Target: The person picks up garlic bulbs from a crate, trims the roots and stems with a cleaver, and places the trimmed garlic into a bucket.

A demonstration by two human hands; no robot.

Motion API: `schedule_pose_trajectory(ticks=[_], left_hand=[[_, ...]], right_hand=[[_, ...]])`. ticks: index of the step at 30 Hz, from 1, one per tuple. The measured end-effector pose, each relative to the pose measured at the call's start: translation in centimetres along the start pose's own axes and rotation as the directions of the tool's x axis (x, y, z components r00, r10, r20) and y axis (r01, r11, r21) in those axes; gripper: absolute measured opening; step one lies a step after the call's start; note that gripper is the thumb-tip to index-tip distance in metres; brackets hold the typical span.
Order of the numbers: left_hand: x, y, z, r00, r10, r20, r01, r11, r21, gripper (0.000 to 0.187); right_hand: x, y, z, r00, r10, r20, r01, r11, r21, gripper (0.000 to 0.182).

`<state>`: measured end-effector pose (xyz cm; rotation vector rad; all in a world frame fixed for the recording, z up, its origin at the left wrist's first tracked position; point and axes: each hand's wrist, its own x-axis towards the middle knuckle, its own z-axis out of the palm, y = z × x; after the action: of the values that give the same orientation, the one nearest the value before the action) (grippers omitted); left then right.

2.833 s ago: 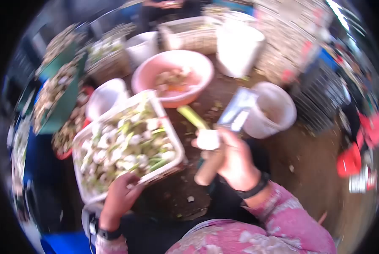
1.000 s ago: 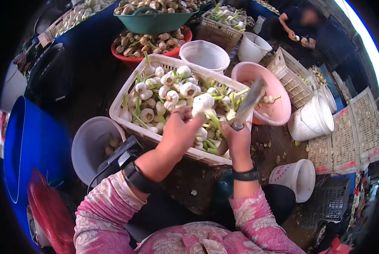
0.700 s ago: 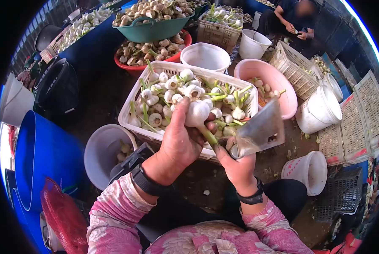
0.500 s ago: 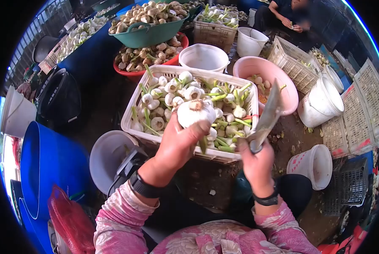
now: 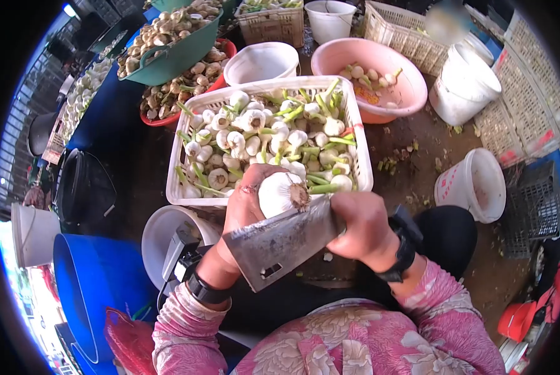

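A large white garlic bulb (image 5: 278,195) is gripped in my left hand (image 5: 243,203), its brown root end facing right. My right hand (image 5: 362,226) is closed around the handle of a cleaver (image 5: 283,240). The broad, stained blade has a small slot near its tip and slants down to the left in front of my left wrist. Its upper edge meets the bulb beside the roots. Just beyond both hands stands a white plastic crate (image 5: 242,201) filled with trimmed garlic bulbs (image 5: 255,120) with short green stems.
A pink basin (image 5: 411,94) with a few bulbs sits behind the crate. White buckets (image 5: 470,187) stand right and left, a blue tub (image 5: 98,281) at lower left. A green basin (image 5: 186,59) of untrimmed garlic rests over a red one (image 5: 158,119) at back left.
The cleaver has swung from upright at the right to lie across against the bulb. My left hand has turned the bulb so its roots point right. The camera view has shifted.
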<state>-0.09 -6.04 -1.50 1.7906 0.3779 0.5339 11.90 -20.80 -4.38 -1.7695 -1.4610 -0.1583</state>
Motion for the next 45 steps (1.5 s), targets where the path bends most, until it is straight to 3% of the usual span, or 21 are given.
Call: schedule_pose_trajectory(ticks=[2, 3, 4, 6, 7, 9, 10, 14, 17, 19, 20, 22, 25, 28, 32, 38, 40, 41, 42, 44, 45], left_hand=[[-0.3, 1.3, 0.2, 0.991, 0.114, 0.071, -0.122, 0.987, 0.108, 0.058], [-0.9, 2.2, 0.7, 0.967, 0.236, 0.099, -0.245, 0.965, 0.091, 0.058], [-1.2, 1.9, 0.5, 0.972, 0.201, 0.119, -0.208, 0.977, 0.052, 0.058], [-0.7, 1.3, -0.1, 0.990, 0.018, 0.139, -0.014, 1.000, -0.027, 0.057], [0.0, 0.8, -0.6, 0.982, -0.132, 0.137, 0.142, 0.988, -0.068, 0.055], [0.6, 2.3, -1.3, 0.995, -0.054, 0.086, 0.055, 0.998, -0.006, 0.052], [1.2, 2.8, -0.8, 0.983, 0.179, 0.050, -0.183, 0.980, 0.075, 0.052], [0.6, 0.9, -1.2, 0.956, 0.243, 0.165, -0.278, 0.929, 0.242, 0.065], [-0.1, 1.0, -0.5, 0.973, -0.229, 0.002, 0.212, 0.898, -0.386, 0.074], [-0.4, 0.6, -0.8, 0.994, -0.108, -0.030, 0.104, 0.989, -0.108, 0.075], [-0.7, -0.1, -1.3, 0.975, 0.201, 0.100, -0.224, 0.895, 0.385, 0.073], [-0.7, 1.6, -0.1, 0.994, 0.106, -0.005, -0.106, 0.994, -0.010, 0.073], [-0.1, -0.2, -0.9, 0.992, 0.114, -0.058, -0.123, 0.979, -0.162, 0.078], [0.6, 1.5, -1.8, 0.987, 0.155, -0.040, -0.155, 0.988, -0.005, 0.064], [0.4, 1.7, -1.7, 0.992, -0.037, -0.123, -0.028, 0.874, -0.484, 0.049], [0.1, 1.0, -1.6, 0.992, 0.092, -0.087, -0.120, 0.894, -0.433, 0.045], [0.3, 1.1, -2.1, 0.985, 0.118, -0.129, -0.157, 0.921, -0.357, 0.046], [0.6, 1.4, -3.2, 0.997, 0.057, -0.055, -0.079, 0.757, -0.648, 0.048], [0.7, 1.7, -4.0, 0.979, 0.133, -0.156, -0.201, 0.777, -0.597, 0.045], [0.8, 1.1, -7.4, 0.984, 0.091, -0.153, -0.152, 0.873, -0.463, 0.045], [0.5, 0.9, -8.6, 0.973, 0.014, -0.232, -0.095, 0.934, -0.344, 0.046]], right_hand=[[-0.2, 1.3, 0.4, 0.977, 0.213, 0.005, -0.212, 0.975, -0.074, 0.015], [0.2, 3.8, 0.7, 0.745, 0.647, 0.161, -0.647, 0.760, -0.063, 0.012], [-0.8, 7.2, 0.5, 0.797, 0.595, 0.102, -0.537, 0.776, -0.331, 0.014], [-0.6, 5.5, 0.0, 0.783, 0.608, -0.136, -0.598, 0.794, 0.110, 0.017], [0.1, 3.2, -0.6, 0.835, 0.544, -0.084, -0.544, 0.839, 0.017, 0.019], [0.5, 1.5, -0.2, 0.951, 0.297, -0.087, -0.293, 0.954, 0.057, 0.017], [0.6, 1.4, 0.0, 0.966, 0.240, -0.099, -0.239, 0.971, 0.021, 0.016], [-0.6, 0.8, 0.5, 0.964, 0.258, -0.058, -0.257, 0.966, 0.021, 0.018], [-0.3, -0.8, 0.6, 0.995, 0.102, -0.011, -0.102, 0.993, 0.054, 0.019], [-0.5, -0.1, 1.2, 0.984, 0.173, -0.035, -0.169, 0.981, 0.092, 0.016], [-0.7, 0.6, 1.8, 0.977, 0.208, -0.044, -0.203, 0.973, 0.111, 0.015], [-1.9, 6.1, 3.5, 0.753, 0.654, 0.072, -0.650, 0.757, -0.063, 0.015], [-0.7, 3.1, 1.3, 0.813, 0.577, -0.080, -0.571, 0.816, 0.083, 0.017], [0.8, 0.6, 0.3, 0.916, 0.381, -0.126, -0.357, 0.917, 0.177, 0.014], [0.6, 1.9, 0.1, 0.800, 0.600, 0.005, -0.521, 0.692, 0.500, 0.013], [2.3, -0.7, -1.3, 0.943, 0.322, 0.087, -0.326, 0.834, 0.446, 0.019], [0.6, 2.6, 1.9, 0.839, 0.514, 0.178, -0.543, 0.776, 0.320, 0.026], [-1.7, 4.9, 3.4, 0.776, 0.564, 0.283, -0.630, 0.719, 0.293, 0.028], [-3.1, 6.1, 4.3, 0.704, 0.601, 0.379, -0.704, 0.661, 0.260, 0.030], [-3.2, 4.4, 6.3, 0.885, 0.466, 0.017, -0.420, 0.780, 0.463, 0.031], [-1.9, 3.0, 4.4, 0.873, 0.483, 0.071, -0.472, 0.798, 0.374, 0.031]])
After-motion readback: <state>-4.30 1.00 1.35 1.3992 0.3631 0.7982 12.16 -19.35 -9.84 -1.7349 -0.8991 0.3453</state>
